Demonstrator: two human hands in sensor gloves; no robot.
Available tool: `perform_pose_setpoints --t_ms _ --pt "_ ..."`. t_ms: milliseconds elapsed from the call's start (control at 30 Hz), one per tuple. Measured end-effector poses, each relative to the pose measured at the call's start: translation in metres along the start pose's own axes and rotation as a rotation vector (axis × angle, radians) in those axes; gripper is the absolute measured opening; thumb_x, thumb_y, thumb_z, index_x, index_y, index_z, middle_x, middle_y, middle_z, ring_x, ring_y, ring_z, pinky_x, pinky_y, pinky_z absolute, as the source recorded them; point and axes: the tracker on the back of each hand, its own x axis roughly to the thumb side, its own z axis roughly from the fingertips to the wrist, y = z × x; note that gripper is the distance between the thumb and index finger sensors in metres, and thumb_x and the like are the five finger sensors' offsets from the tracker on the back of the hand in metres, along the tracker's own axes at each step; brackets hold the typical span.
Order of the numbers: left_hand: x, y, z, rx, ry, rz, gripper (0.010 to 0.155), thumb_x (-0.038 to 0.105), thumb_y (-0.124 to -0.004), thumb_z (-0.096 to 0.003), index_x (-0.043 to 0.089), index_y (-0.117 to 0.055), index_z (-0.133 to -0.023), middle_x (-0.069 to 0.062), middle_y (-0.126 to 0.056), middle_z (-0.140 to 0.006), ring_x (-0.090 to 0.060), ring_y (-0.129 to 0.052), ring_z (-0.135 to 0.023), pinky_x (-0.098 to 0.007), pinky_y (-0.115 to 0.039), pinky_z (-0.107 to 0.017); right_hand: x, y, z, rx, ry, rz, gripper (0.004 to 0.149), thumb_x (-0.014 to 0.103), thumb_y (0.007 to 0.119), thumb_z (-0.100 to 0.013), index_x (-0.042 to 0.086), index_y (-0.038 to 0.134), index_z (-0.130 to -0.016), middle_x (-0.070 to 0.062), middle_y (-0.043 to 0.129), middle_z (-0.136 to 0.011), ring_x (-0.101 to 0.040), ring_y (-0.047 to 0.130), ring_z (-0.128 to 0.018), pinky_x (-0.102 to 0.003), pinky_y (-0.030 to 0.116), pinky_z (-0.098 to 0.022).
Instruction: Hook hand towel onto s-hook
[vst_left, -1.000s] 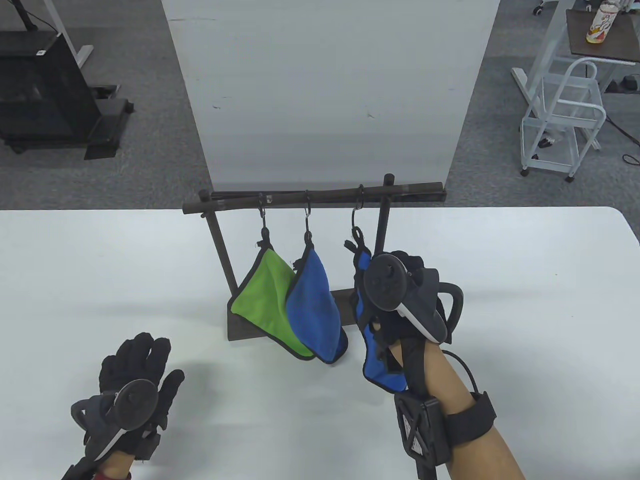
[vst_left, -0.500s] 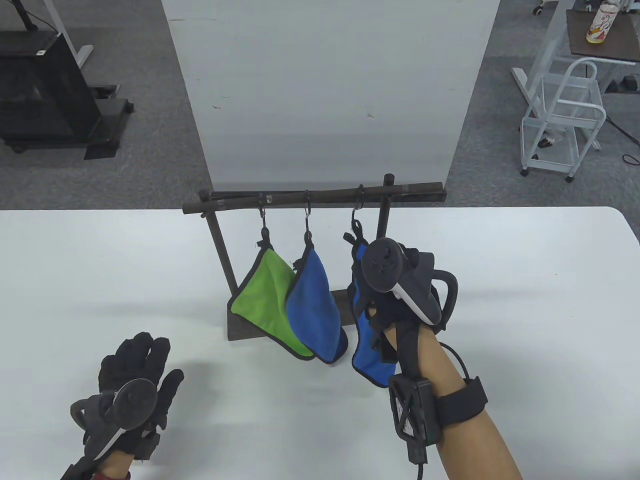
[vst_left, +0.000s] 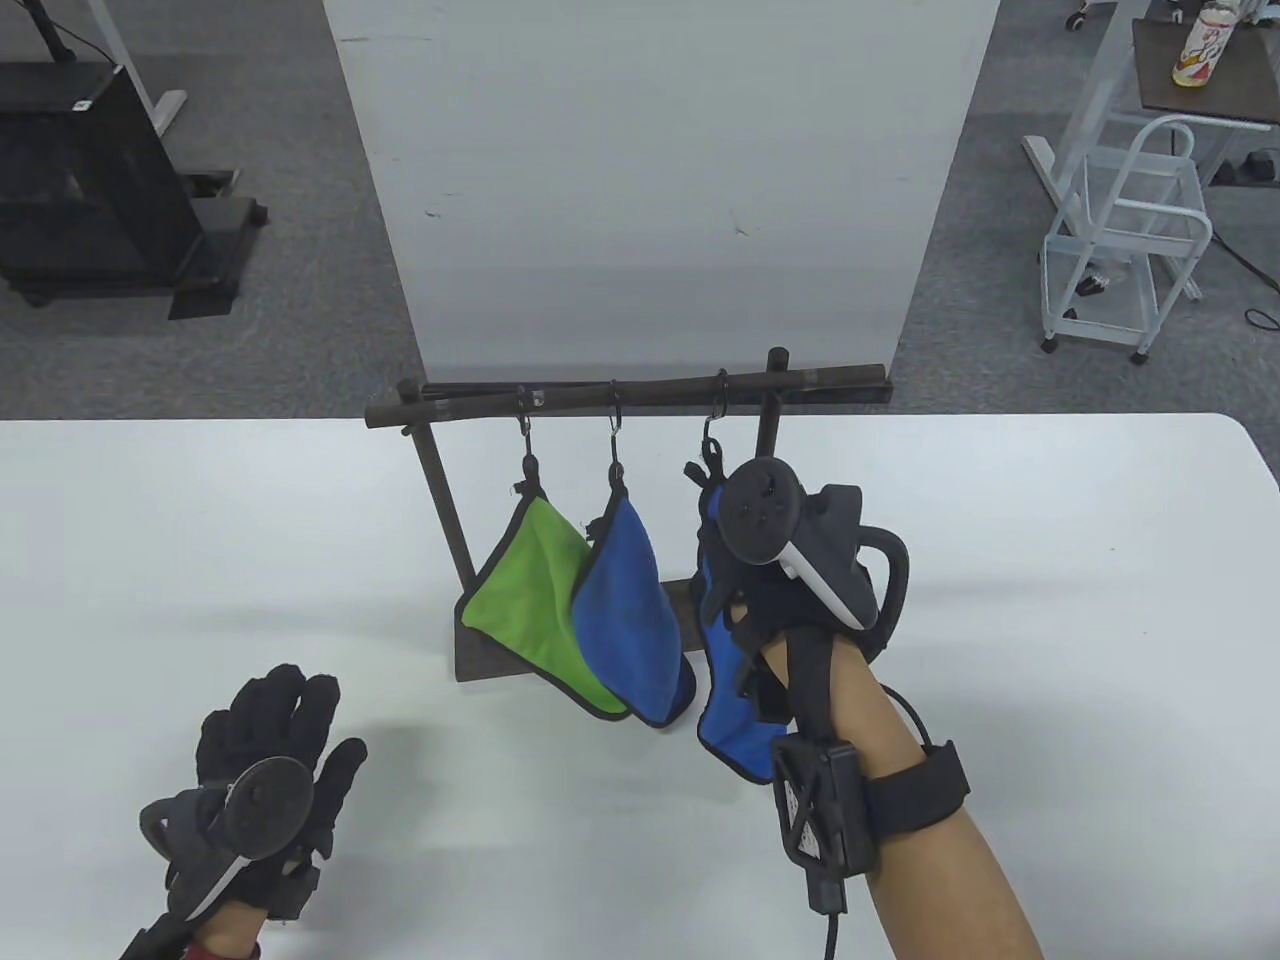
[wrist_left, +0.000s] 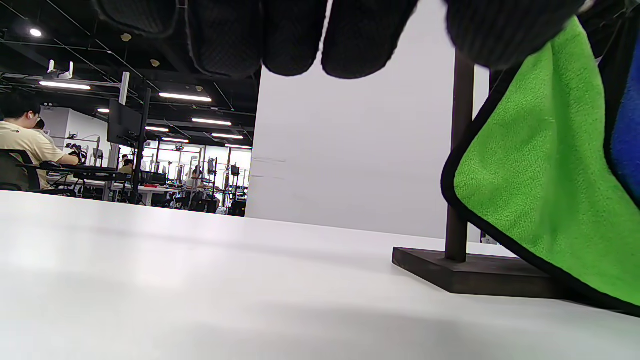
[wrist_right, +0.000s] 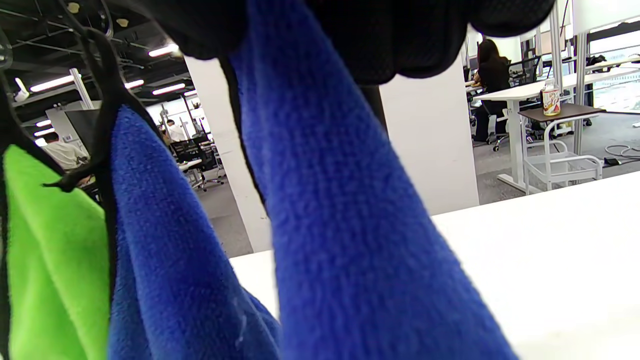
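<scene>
The right hand (vst_left: 790, 590) grips a blue towel (vst_left: 735, 715) near its top, fingers closed around the cloth, holding its black loop (vst_left: 703, 470) up beside the rightmost hook (vst_left: 714, 425) on the rack (vst_left: 440, 500); whether the loop is on the hook cannot be told. A green towel (vst_left: 530, 590) and another blue towel (vst_left: 625, 610) hang from the other hooks. The left hand (vst_left: 265, 780) rests flat on the table (vst_left: 1050, 600), fingers spread, holding nothing.
</scene>
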Motion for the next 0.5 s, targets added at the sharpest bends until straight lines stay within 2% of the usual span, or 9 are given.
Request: perform_pose_setpoints --t_ms 500 --pt "0.0 0.001 0.0 0.0 0.002 0.001 0.069 0.06 -0.067 -0.0412 0.031 -0.059 -0.103 -0.005 -0.051 -0.115 -0.039 -0.059 -0.105 -0.063 -0.047 -0.077 -0.006 0.02 -0.005 0.04 0.026 -0.007 0.039 0.047 0.075 -0.047 0.019 0.073 -0.074 -0.014 0.08 -0.082 -0.041 0.077 -0.078 -0.06 0.063 -0.059"
